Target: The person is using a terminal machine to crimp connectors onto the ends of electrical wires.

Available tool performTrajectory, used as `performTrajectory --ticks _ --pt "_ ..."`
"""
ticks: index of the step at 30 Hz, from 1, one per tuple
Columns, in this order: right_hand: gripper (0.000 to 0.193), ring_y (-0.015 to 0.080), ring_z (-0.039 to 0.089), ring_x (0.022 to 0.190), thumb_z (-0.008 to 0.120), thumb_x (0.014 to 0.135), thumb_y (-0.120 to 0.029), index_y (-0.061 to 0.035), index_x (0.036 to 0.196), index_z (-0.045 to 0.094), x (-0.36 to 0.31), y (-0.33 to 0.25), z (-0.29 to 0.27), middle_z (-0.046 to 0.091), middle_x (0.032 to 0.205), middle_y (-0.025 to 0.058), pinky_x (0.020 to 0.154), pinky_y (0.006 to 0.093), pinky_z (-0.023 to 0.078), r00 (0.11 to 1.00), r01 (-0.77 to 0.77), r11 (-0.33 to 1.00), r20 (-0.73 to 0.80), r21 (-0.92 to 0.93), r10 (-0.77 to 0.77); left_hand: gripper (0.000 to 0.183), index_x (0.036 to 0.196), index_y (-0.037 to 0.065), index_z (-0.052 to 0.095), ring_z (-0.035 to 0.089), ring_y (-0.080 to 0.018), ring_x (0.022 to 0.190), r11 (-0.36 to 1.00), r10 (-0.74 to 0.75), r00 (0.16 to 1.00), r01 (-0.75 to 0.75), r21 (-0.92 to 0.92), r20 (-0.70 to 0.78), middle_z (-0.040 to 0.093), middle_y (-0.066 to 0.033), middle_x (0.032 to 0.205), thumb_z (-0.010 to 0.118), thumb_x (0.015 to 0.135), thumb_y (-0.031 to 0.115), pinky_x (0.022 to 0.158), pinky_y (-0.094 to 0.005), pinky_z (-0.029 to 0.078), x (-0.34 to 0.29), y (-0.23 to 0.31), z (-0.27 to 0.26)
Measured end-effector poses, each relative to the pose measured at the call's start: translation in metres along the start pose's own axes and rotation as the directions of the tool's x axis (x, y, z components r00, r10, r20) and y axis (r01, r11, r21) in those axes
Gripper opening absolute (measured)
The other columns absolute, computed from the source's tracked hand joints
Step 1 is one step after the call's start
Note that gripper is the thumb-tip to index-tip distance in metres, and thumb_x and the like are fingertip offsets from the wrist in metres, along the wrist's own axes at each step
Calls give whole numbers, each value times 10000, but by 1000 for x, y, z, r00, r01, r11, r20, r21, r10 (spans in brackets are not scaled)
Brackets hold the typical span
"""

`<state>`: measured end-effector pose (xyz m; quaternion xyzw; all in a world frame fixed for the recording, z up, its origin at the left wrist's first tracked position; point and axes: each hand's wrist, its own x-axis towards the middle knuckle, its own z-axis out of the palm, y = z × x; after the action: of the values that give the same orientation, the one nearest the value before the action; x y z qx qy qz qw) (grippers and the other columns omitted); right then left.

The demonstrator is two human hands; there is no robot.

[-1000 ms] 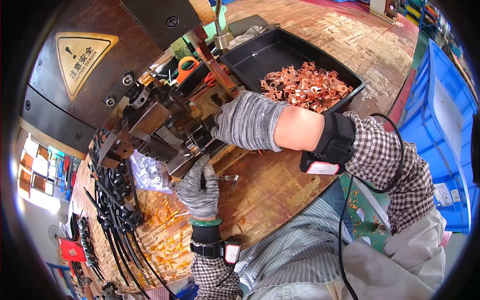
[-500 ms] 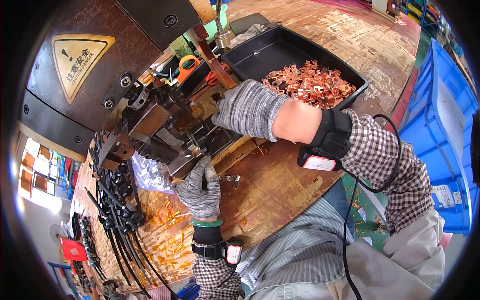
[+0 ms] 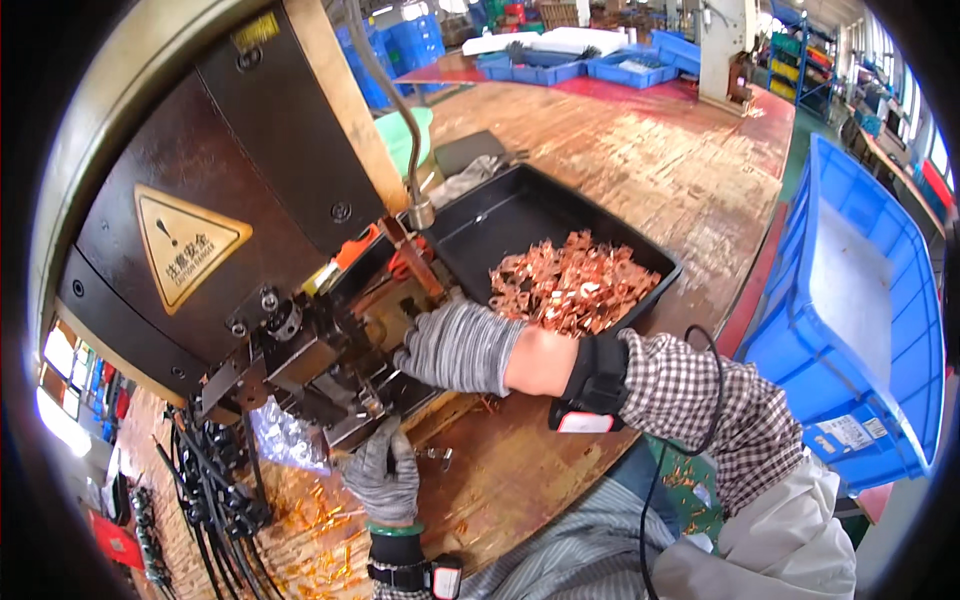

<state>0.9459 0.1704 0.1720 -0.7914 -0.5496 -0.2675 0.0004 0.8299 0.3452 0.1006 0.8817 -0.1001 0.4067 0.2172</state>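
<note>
Both my hands wear grey knitted gloves and are at the tooling (image 3: pixel 315 355) of a dark press machine (image 3: pixel 185 130). My left hand (image 3: pixel 382 478) is at the front edge of the tooling, its fingers drawn together at the tips; whatever they pinch is too small to make out. Close beside it, a small shiny metal piece (image 3: pixel 437 456) shows over the table. My right hand (image 3: pixel 458 348) is curled at the right side of the tooling, below a rusty metal bar (image 3: pixel 412 255). Its fingertips are turned away, so what they hold is hidden.
Behind my right hand, a black tray (image 3: pixel 515 185) bears a heap of copper terminals (image 3: pixel 575 285). Black cables (image 3: pixel 205 480) and a clear bag of small parts (image 3: pixel 290 437) lie left of the tooling. A blue crate (image 3: pixel 835 310) stands at right. A thin cable (image 3: pixel 655 510) hangs from my right wrist.
My view has tilted up, showing more of the press and the room behind. Both hands keep nearly the same places at the tooling.
</note>
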Motion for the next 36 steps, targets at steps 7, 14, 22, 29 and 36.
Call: performTrajectory --ticks 7,14,22,29,36 --pt "153 241 585 651 497 726 -129 -55 830 581 6 -1 -2 572 684 70 512 358 475 1000 23 999 19 -42 -22 159 901 80 644 621 -253 680 998 -44 999 43 -42 -32 640 -113 769 580 760 114 658 -333 491 1 3 -2" --pt "191 254 603 650 474 758 -125 -68 914 570 8 4 -8 586 694 87 516 378 474 966 -6 1000 259 -16 10 160 913 142 631 587 -261 578 1000 -15 1000 15 -23 -10 612 -81 684 617 754 148 547 -357 470 7 3 1" --pt "219 241 588 701 488 748 -117 -61 949 556 8 -1 -10 572 731 79 560 357 478 993 -1 995 114 -95 12 164 912 128 644 610 -240 618 997 -36 999 37 -62 8 635 -84 737 618 754 160 570 -335 492 3 -1 0" --pt "239 243 590 704 487 737 -104 -62 960 561 8 2 -11 582 742 81 556 354 477 970 -3 995 240 -97 26 143 888 85 652 624 -241 633 998 -54 998 54 -34 23 647 -105 768 612 752 101 598 -312 492 6 4 -4" --pt "206 240 589 659 488 733 -109 -61 921 558 6 -4 -14 575 707 73 544 346 474 995 -22 994 91 -105 31 165 916 138 637 599 -239 580 999 6 999 -9 -47 -51 621 -81 688 610 754 149 550 -343 481 2 -1 0"
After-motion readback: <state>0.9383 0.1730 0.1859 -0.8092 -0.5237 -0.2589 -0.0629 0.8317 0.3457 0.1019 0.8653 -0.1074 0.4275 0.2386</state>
